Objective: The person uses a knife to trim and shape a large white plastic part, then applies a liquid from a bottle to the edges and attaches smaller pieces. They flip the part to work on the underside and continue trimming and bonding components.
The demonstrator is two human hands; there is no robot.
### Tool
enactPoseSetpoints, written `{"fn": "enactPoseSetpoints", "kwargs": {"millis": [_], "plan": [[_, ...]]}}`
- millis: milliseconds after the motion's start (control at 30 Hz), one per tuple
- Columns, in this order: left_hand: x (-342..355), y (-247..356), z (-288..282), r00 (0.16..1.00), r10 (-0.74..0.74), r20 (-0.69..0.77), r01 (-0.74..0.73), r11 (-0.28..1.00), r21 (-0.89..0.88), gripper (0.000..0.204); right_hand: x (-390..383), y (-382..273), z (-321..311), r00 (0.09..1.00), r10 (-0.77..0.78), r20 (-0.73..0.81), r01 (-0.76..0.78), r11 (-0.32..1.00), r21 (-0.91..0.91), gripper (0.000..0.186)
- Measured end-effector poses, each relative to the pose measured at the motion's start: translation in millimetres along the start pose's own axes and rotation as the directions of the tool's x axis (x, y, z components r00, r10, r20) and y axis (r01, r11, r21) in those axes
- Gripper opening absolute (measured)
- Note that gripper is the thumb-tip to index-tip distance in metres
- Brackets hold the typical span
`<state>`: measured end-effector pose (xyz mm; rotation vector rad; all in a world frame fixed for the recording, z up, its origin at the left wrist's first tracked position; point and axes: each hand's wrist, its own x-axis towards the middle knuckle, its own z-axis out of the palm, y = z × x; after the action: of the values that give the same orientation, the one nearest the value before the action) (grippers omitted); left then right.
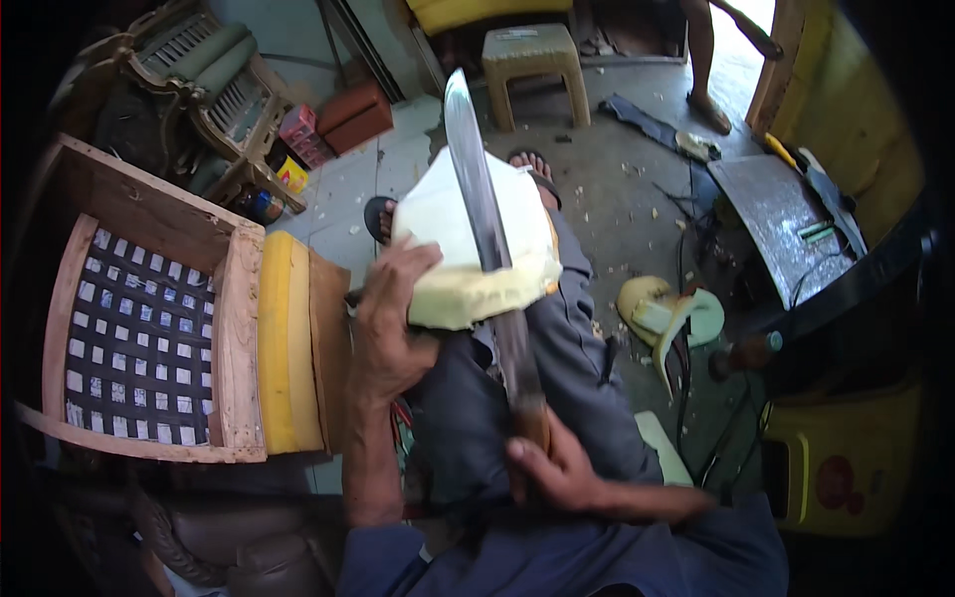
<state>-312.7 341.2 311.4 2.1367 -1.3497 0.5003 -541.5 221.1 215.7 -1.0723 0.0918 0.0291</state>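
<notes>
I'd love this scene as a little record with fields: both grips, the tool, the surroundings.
Left grip: hand against left side of pale foam block, blurred
Right grip: hand around wooden handle of long knife
Tool: blade crosses the foam, pointing away, partly hidden by it
At left: wooden frame with black woven straps
Floor ahead: tan stool

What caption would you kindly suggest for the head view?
Right hand holding a long knife, its blade partly hidden by pale foam; left hand at the foam's left edge.
</notes>
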Motion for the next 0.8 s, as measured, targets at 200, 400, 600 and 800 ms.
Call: {"fn": "enactPoseSetpoints", "kwargs": {"millis": [200, 400, 600, 800], "plan": [[-15, -18, 19, 0.986, -0.110, -0.128, 0.063, 0.943, -0.325, 0.062, 21, -28, 10, 0.998, 0.053, -0.039, -0.058, 0.991, -0.123, 0.048], [-7, -8, 17, 0.982, -0.182, -0.059, 0.150, 0.924, -0.353, 0.063, 19, -17, 14, 0.996, 0.032, -0.082, -0.041, 0.993, -0.109, 0.044], [9, -14, 18, 0.999, -0.034, -0.015, 0.025, 0.916, -0.401, 0.069, -1, 1, 21, 0.972, -0.112, -0.208, 0.055, 0.964, -0.262, 0.032], [10, -19, 30, 1.000, 0.025, 0.009, -0.018, 0.879, -0.476, 0.067, -11, 20, 13, 0.922, -0.320, -0.219, 0.185, 0.858, -0.479, 0.040]]}}
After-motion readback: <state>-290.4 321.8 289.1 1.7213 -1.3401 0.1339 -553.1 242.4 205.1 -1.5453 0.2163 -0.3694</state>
